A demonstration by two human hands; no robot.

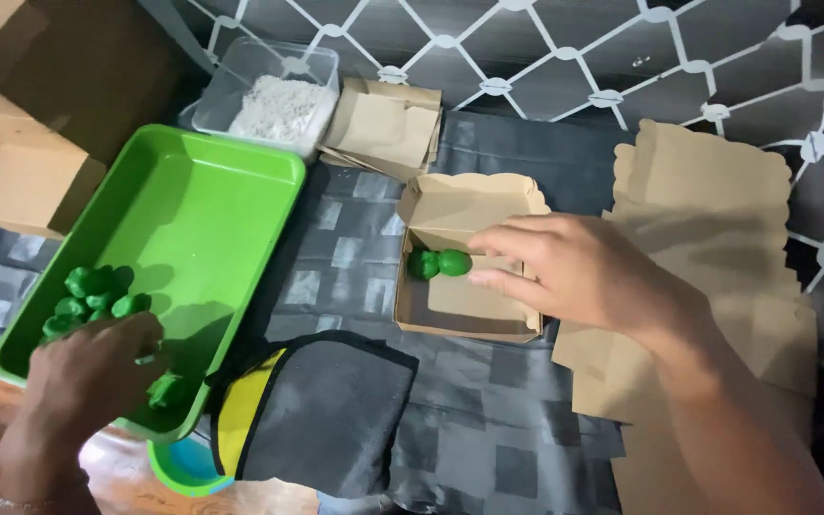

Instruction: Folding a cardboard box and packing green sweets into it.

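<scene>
My right hand (565, 270) reaches into an open brown cardboard box (460, 205) and pinches a small green toy piece (454, 262); a second green piece (422, 264) lies beside it inside the box. My left hand (88, 372) rests knuckles-up in the near corner of a bright green tray (212, 205), over several small green pieces (95, 296). One more green piece (166, 389) lies just right of that hand. Whether the left hand holds anything is hidden by its back.
A clear plastic tub of white granules (274, 95) stands behind the tray. Folded brown boxes (383, 124) lie beside it, flat cardboard sheets (717, 219) at right. A grey and yellow pouch (321, 410) lies near me, a large carton (30, 181) at left.
</scene>
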